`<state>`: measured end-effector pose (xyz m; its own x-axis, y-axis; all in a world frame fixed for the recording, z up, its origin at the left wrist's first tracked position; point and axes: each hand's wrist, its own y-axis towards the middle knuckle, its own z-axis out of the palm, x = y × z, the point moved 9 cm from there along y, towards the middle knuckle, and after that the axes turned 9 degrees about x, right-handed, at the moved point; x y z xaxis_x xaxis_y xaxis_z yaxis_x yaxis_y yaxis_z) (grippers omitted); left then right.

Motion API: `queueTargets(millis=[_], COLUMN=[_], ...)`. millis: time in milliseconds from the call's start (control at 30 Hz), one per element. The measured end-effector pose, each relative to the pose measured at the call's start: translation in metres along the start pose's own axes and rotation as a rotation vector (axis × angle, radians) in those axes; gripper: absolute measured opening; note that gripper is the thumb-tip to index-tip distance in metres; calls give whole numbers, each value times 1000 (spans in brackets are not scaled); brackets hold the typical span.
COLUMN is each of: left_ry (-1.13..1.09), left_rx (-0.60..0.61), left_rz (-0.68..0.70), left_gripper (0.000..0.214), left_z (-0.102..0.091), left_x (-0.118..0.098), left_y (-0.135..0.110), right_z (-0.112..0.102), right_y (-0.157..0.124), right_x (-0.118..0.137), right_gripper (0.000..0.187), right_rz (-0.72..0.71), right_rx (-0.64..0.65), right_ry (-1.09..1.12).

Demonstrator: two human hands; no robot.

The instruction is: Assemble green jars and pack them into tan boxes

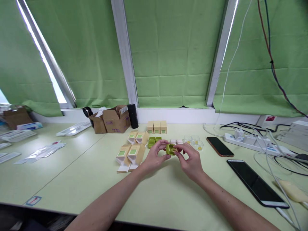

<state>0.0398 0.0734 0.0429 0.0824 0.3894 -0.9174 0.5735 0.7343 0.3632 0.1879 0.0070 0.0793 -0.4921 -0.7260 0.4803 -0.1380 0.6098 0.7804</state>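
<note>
One green case in work

Left hand (154,159) clamps the green case (170,149); right hand (192,162) pinches a small yellowish piece (174,150) at its edge. Left of the left hand, four cartons (136,152) appear open, judged unfinished. Just beyond it lie loose green cases (151,140); farther, three cartons (157,127) look closed, judged done.

Small olive-green container (169,149), hollow side showing, in left hand (156,154); pale piece (174,150) at its rim, in right hand (192,162).
</note>
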Motion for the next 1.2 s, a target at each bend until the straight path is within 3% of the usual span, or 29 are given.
queueTargets(millis=[133,400,1200], left_ry=[14,57,101], left_rx=[-5,5,24], left_rz=[26,65,22], left_gripper=[48,46,48], left_z=[2,5,6], left_x=[-5,-10,-4], left_y=[-1,0,0], right_z=[0,2,10], right_y=[0,-3,-2], right_x=[9,12,12], right_gripper=[20,18,14], right_rz=[-107,-148,-170], right_rx=[0,-2,60], right_ry=[-127,-345,-336])
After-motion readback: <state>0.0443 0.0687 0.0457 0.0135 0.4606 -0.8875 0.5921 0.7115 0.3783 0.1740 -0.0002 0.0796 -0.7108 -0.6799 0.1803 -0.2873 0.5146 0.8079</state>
